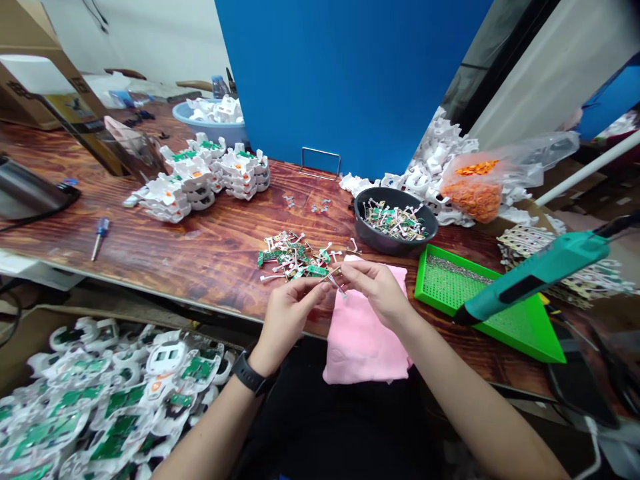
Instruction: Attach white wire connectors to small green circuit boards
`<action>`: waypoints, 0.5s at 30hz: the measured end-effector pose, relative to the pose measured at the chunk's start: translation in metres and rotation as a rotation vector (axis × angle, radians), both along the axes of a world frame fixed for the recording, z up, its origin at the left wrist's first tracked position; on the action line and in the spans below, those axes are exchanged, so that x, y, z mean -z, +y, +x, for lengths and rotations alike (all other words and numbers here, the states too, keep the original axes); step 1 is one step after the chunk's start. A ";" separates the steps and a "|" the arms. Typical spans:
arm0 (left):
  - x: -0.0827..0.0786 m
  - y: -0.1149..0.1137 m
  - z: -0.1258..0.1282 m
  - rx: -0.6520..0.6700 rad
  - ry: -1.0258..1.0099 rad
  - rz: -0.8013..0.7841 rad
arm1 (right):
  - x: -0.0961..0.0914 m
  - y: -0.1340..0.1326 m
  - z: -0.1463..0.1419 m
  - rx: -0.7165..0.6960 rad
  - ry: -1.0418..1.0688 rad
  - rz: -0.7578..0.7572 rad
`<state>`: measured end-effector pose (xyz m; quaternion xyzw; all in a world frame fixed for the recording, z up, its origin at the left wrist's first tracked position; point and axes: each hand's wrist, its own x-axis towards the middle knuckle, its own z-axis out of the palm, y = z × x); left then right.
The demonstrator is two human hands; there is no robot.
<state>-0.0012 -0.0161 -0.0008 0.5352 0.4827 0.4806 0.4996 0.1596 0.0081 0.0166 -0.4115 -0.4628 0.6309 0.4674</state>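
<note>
cloth [361,340] pink | tray [520,320] green | bowl [380,240] dark grey | partition [345,73] blue

A dark-stained wooden surface [215,253] runs across the room. Behind it stands a bright blue panel [350,73], with a white wall [150,33] to its left and a pale wall [550,73] at right.

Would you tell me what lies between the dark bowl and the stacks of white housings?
In the head view, bare wood with a few small loose metal bits separates the dark bowl from the white housings.
</note>
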 end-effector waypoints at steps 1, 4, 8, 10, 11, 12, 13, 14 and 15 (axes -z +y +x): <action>-0.001 -0.001 0.001 0.016 0.005 -0.005 | -0.001 -0.001 0.001 0.022 -0.034 0.027; -0.005 -0.004 0.002 0.067 0.009 -0.017 | -0.004 -0.003 0.001 0.057 -0.101 0.071; -0.008 -0.006 0.002 0.092 -0.004 -0.024 | -0.005 -0.004 0.003 0.030 -0.109 0.063; -0.007 -0.006 0.002 0.089 -0.013 -0.026 | -0.005 -0.004 0.005 0.023 -0.099 0.058; -0.006 -0.006 0.002 0.083 -0.019 -0.028 | -0.004 -0.004 0.005 0.022 -0.096 0.055; -0.005 -0.006 0.003 0.074 -0.025 -0.030 | -0.004 -0.005 0.005 0.022 -0.096 0.053; -0.004 -0.006 0.003 0.063 -0.030 -0.033 | -0.003 -0.005 0.005 0.023 -0.100 0.053; -0.003 -0.006 0.003 0.054 -0.034 -0.037 | -0.003 -0.006 0.004 0.024 -0.106 0.054; -0.003 -0.005 0.003 0.047 -0.037 -0.042 | -0.003 -0.007 0.004 0.024 -0.114 0.056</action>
